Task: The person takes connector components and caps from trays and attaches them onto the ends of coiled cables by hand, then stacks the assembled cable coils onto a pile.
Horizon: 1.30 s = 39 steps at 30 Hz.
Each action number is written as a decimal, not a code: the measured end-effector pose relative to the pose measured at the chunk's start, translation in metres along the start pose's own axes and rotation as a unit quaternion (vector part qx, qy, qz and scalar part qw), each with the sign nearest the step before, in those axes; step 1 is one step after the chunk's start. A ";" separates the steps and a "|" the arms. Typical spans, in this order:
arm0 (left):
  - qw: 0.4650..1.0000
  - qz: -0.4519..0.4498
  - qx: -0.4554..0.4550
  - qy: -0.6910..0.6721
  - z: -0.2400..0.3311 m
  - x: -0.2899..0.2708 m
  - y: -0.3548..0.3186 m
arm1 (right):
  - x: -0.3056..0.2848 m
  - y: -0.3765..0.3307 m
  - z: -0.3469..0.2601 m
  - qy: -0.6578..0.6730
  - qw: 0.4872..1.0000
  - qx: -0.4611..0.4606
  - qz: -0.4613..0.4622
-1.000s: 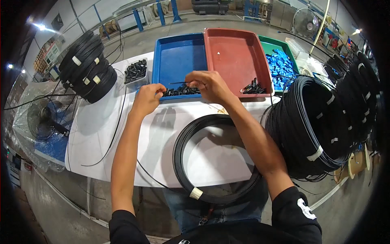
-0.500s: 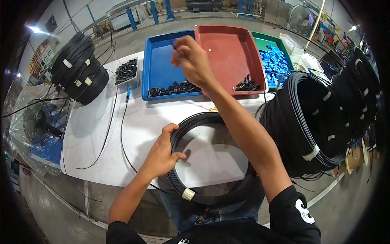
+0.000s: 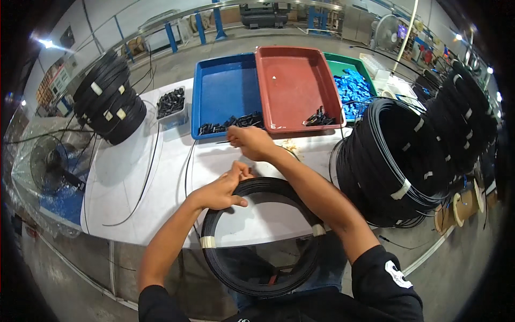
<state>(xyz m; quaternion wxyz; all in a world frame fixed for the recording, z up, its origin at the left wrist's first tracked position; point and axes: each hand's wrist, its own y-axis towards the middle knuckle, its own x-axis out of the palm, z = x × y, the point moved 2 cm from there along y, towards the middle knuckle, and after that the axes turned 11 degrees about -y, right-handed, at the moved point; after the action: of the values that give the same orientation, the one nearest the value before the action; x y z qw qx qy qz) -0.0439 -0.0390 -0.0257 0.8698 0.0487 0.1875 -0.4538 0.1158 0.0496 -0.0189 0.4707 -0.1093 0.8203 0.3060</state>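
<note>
A ring-shaped coil of black cable [image 3: 214, 268] rests partly on the table and partly over my lap, bound with pale tape. My left hand [image 3: 221, 190] grips its far left rim, thumb on the inner side and fingers curled. Just beyond the coil, my right hand [image 3: 251, 143] is pinched closed in front of the blue tray [image 3: 222, 88]. A thin black cable end [image 3: 222, 142] pokes out leftward from its fingertips; the rest of that piece is hidden by the hand. Small black connector parts [image 3: 238, 122] lie along the tray's near edge.
A red tray [image 3: 295, 80] with a few black parts and a green tray [image 3: 370, 80] of blue parts adjoin. A clear box [image 3: 171, 107] of black parts stands left. Stacked cable coils flank the table, left [image 3: 110, 102] and right [image 3: 375, 172]. Loose cables trail across the white tabletop [image 3: 123, 182].
My right hand has come down from above the trays to just beyond the coil. The coil has turned and shifted nearer to me, with my left hand still on it.
</note>
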 end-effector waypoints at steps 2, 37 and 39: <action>1.000 -0.007 -0.003 0.011 0.000 0.004 0.003 | -0.006 -0.015 0.009 0.027 0.998 0.045 0.018; 0.941 0.329 0.062 0.044 -0.004 -0.127 0.052 | -0.054 -0.054 0.025 0.106 0.982 0.074 0.135; 0.959 0.265 0.096 -0.017 0.011 -0.114 0.046 | -0.061 -0.053 0.018 0.139 0.974 0.074 0.166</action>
<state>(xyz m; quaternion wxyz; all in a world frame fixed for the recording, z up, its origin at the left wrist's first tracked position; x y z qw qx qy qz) -0.0632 0.0731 0.0225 0.9532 0.1721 0.1082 -0.2237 0.1860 0.0119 0.0038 0.3018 0.0220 0.9046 0.3002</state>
